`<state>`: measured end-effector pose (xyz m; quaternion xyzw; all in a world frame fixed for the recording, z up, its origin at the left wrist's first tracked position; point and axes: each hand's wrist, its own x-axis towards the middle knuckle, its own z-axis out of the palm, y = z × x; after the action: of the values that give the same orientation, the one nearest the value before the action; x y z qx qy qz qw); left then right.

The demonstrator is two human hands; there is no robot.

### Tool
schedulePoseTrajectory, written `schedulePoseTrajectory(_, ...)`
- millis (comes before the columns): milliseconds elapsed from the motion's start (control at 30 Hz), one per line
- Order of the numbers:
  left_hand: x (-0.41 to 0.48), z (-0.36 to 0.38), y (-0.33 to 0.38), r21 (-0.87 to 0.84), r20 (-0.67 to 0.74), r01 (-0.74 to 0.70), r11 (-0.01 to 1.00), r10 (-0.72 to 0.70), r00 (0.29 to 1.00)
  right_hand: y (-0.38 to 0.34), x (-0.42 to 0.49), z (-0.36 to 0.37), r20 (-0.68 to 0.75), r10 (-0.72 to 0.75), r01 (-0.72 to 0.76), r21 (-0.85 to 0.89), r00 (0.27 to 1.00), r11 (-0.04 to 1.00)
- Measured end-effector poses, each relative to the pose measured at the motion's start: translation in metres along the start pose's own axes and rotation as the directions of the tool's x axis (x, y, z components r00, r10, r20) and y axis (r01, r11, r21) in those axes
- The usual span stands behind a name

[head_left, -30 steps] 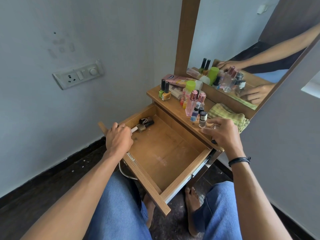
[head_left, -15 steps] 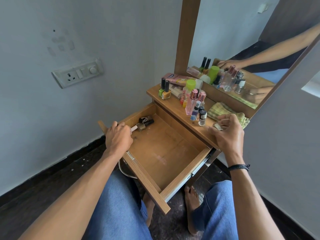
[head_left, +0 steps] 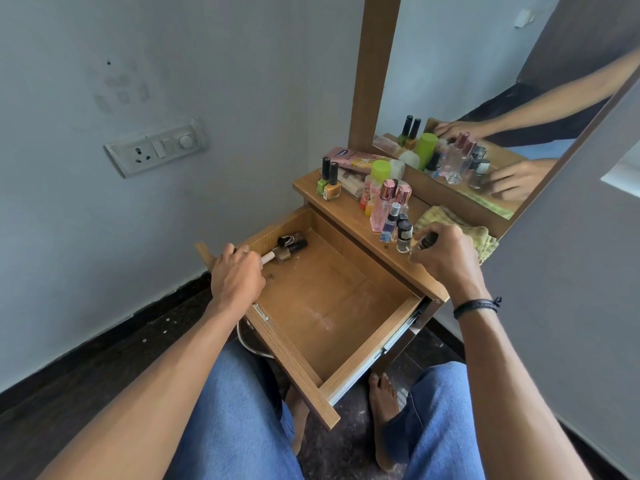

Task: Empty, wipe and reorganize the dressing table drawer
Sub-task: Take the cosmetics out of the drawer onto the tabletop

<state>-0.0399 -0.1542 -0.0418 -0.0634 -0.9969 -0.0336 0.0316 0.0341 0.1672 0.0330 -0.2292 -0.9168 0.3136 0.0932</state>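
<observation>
A: Where's the drawer (head_left: 329, 299)?
B: Pulled out below the tabletop (head_left: 349, 216); a few dark bottles (head_left: 292, 241) lie in its far left corner.
A: And the left hand (head_left: 237, 275)?
B: At the drawer's left edge — fingers curled round the cap of a white-capped bottle (head_left: 281, 255) lying on the drawer floor.
A: The right hand (head_left: 443, 258)?
B: Over the tabletop — pinching a small dark bottle (head_left: 427, 241) just beside a grey polish bottle (head_left: 403, 237), the folded cloth (head_left: 450, 218) behind it.
</observation>
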Motion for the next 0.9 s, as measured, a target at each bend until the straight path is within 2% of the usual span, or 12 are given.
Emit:
schedulePoseTrajectory(400, -0.001, -0.004, 0.001, -0.005, 0.001, 0.008, 1.000, -0.008, 1.000, 0.014, -0.019, 0.009, -0.060, 0.081, -0.058, 0.315, 0.995, 0.947)
schedulePoseTrajectory(767, -0.003, -0.005, 0.004, 0.076, -0.021, 0.067, 0.995, -0.065, 0.998, 0.012, -0.032, 0.023, -0.191, 0.122, -0.060, 0.304, 0.974, 0.951)
schedulePoseTrajectory(833, -0.004, -0.006, 0.005, 0.087, -0.034, 0.084, 0.993, -0.081, 0.996, 0.009, -0.041, 0.024, -0.276, 0.137, -0.055, 0.284, 0.951, 0.957)
schedulePoseTrajectory(900, -0.004, -0.006, 0.006, 0.095, -0.032, 0.087, 0.992, -0.084, 0.996, 0.003, -0.060, 0.030, -0.473, 0.099, 0.064, 0.317, 0.876, 0.946)
